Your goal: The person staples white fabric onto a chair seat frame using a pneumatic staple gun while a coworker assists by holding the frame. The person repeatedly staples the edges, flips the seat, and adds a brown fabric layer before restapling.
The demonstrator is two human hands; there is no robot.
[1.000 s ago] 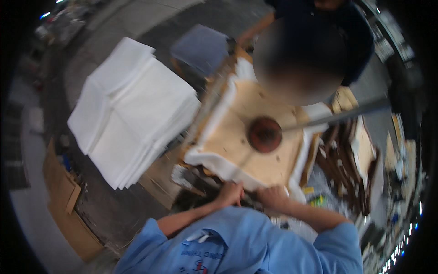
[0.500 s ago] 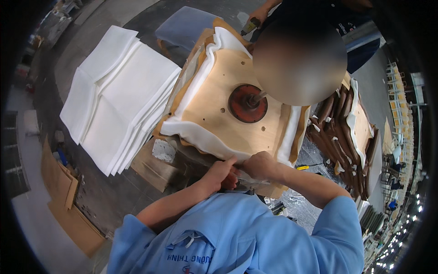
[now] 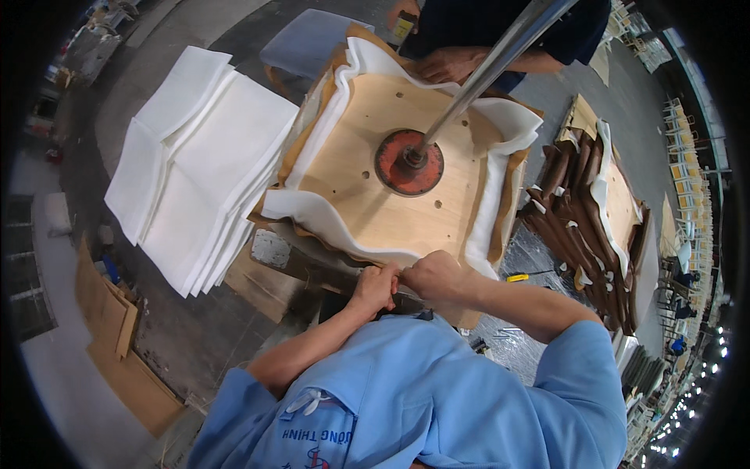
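Observation:
A plywood seat board point(image 3: 391, 176) lies face down, pressed by a red round pad point(image 3: 408, 162) on a slanted metal rod point(image 3: 488, 66). White foam point(image 3: 312, 211) and tan cover fabric point(image 3: 293, 152) fold up around its edges. My left hand point(image 3: 375, 288) and my right hand point(image 3: 432, 275) meet at the near edge, both pinching the white foam and cover there. Across the board, another person's hand point(image 3: 447, 64) rests on the far edge.
A stack of white foam sheets point(image 3: 199, 164) lies to the left. Finished brown-covered seats point(image 3: 582, 227) lean in a row at the right. A yellow tool point(image 3: 517, 277) lies near them. Cardboard pieces point(image 3: 109, 320) sit on the floor at lower left.
The view has tilted so the board fills more of the picture. My hands stay together at the near edge. The other person's head has left the view; only their hand shows.

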